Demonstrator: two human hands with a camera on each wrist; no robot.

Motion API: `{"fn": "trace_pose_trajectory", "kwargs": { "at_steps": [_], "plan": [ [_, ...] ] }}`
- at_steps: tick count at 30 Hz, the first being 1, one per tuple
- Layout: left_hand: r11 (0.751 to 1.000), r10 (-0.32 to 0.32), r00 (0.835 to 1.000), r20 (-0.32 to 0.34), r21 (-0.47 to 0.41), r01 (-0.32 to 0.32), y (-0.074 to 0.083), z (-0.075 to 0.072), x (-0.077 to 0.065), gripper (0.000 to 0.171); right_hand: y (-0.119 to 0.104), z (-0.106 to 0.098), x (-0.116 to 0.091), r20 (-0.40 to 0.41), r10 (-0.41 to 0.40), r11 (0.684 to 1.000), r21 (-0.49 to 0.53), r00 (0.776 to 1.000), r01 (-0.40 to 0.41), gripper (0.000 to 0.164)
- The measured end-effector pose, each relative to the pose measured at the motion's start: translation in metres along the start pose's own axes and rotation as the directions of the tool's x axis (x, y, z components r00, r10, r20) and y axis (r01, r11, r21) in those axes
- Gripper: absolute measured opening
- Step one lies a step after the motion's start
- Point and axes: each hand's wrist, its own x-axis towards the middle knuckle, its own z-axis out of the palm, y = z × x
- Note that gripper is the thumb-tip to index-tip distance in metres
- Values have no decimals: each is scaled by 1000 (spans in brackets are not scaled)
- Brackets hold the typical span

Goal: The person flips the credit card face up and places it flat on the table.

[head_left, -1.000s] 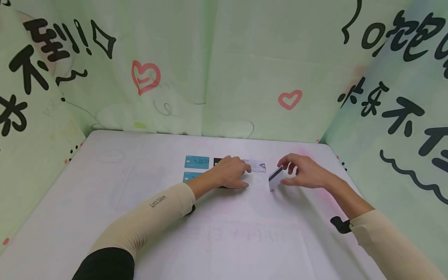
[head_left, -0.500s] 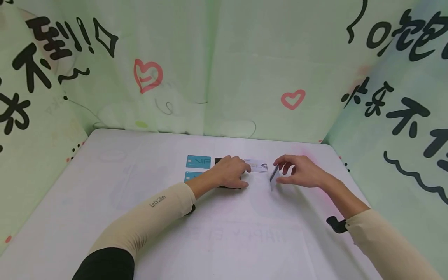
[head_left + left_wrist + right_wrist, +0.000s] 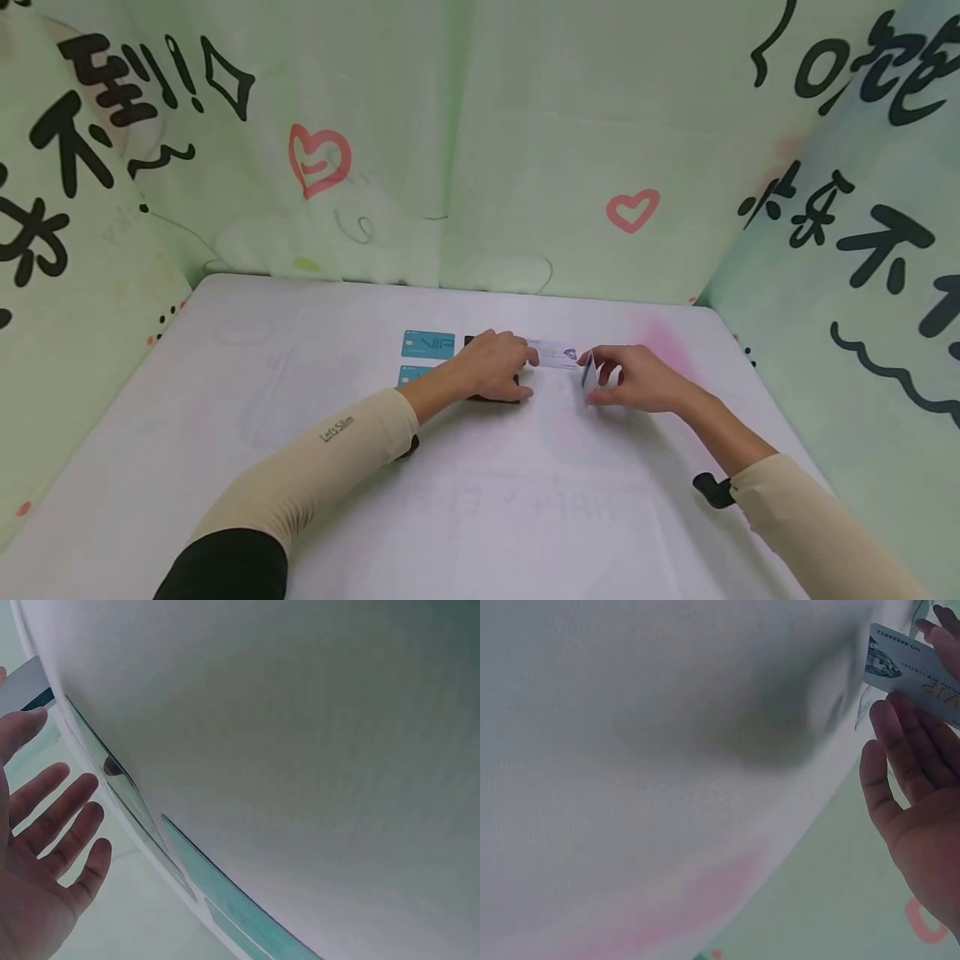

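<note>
My right hand [image 3: 637, 379] holds a white VIP card [image 3: 904, 667] on edge between fingertips and thumb, close over the table. In the head view this card [image 3: 589, 379] appears nearly edge-on, its dark stripe facing left. My left hand [image 3: 491, 367] spreads its loosely bent fingers over the dark cards, mostly hiding them; a black corner [image 3: 468, 340] peeks out at the upper left and a dark edge below. A flat white card [image 3: 555, 354] lies between the two hands. Left of my left hand lie two teal VIP cards, an upper one [image 3: 428, 344] and a lower one [image 3: 415, 374], partly covered by my forearm.
The cards lie in rows toward the back of a white table [image 3: 337, 500]. A pale green curtain [image 3: 525, 125] with hearts and black writing encloses the back and both sides. Black straps sit at both wrists.
My right hand has shifted slightly left, toward the flat white card, and the card it holds has turned more edge-on to the head view. My left hand stays in place.
</note>
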Motion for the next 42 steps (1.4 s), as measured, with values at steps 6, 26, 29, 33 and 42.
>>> {"fn": "trace_pose_trajectory", "kwargs": {
  "at_steps": [6, 26, 29, 33, 42],
  "plan": [
    [1000, -3, 1000, 1, -1, 3, 3, -6, 0, 49, 4, 3, 1, -2, -4, 1000, 4, 1000, 4, 54],
    [1000, 5, 1000, 29, -3, -5, 6, -4, 4, 50, 7, 12, -1, -5, 9, 999, 33, 1000, -9, 50],
    [1000, 4, 1000, 30, 0, -4, 7, -4, 5, 50, 7, 14, -2, -9, 3, 999, 38, 1000, -2, 48],
    [1000, 0, 1000, 26, 4, 0, 8, -4, 6, 50, 7, 15, -3, -19, -17, 999, 38, 1000, 18, 47],
    [1000, -9, 1000, 30, 10, 9, 9, -3, 7, 52, 6, 15, -4, -23, -21, 999, 35, 1000, 21, 48]
  ]
}}
